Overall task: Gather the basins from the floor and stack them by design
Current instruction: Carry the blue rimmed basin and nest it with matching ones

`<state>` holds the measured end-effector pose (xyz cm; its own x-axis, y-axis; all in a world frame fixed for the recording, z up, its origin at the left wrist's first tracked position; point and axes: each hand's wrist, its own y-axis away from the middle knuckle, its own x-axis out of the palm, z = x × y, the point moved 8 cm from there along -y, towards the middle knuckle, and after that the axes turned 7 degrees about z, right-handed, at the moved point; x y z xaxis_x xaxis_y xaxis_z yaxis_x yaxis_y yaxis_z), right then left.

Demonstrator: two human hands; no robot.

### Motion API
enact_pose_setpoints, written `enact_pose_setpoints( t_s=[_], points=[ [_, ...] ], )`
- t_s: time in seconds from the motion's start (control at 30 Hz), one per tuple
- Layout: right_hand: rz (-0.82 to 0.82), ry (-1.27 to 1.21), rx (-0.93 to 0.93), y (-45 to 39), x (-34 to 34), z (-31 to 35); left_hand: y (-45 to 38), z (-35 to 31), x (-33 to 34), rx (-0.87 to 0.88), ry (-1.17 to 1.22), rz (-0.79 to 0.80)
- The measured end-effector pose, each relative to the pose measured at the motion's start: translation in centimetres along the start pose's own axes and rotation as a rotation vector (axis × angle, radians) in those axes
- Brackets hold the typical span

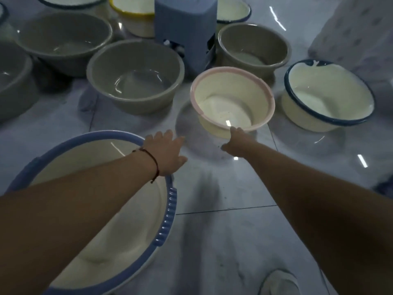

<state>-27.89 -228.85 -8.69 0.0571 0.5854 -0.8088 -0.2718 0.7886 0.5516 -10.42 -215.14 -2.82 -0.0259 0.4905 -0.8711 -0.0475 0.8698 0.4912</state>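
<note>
A cream basin with a pink rim [212, 92] sits tilted at the middle of the tiled floor, with a round shadow under it. My right hand [236, 141] reaches to its near rim, fingers curled on the edge. A large cream basin with a light-blue rim [102, 136] is at the lower left. My left hand [168, 152] hovers just past that basin's far rim, fingers loosely spread and holding nothing. Several grey basins [136, 75] and a cream basin with a dark-blue rim [329, 92] stand beyond.
A blue plastic stool [185, 28] stands behind the pink-rimmed basin, between grey basins [253, 45]. A yellow-rimmed basin [131, 11] sits at the back. A white patterned bundle [357, 28] lies at the upper right. My white shoe [278, 282] is at the bottom edge.
</note>
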Motion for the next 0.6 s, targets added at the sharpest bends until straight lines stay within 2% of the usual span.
enact_pose_setpoints(
  t_s=[0.17,0.33,0.4,0.47,0.53,0.6],
  points=[
    [0.024,0.055,-0.034,-4.8,-0.1,1.2,-1.2,-3.4,0.9,0.102,0.034,-0.020],
    [0.026,0.209,-0.036,-6.1,-0.4,0.2,-2.2,-3.2,2.5,0.041,0.015,0.039],
    [0.077,0.180,-0.057,-5.3,-0.5,-0.2,-2.5,-2.8,2.7,0.048,-0.022,0.056],
    [0.046,0.112,-0.039,-3.7,-0.5,-1.8,-3.0,-2.0,2.4,0.036,-0.034,0.062],
    [-0.073,0.070,0.138,-1.3,0.4,-5.6,-3.5,-1.0,2.0,-0.001,-0.037,0.072],
    [-0.106,-0.201,0.443,1.9,3.1,-10.6,-4.0,-0.4,1.9,-0.040,-0.044,0.088]
  ],
)
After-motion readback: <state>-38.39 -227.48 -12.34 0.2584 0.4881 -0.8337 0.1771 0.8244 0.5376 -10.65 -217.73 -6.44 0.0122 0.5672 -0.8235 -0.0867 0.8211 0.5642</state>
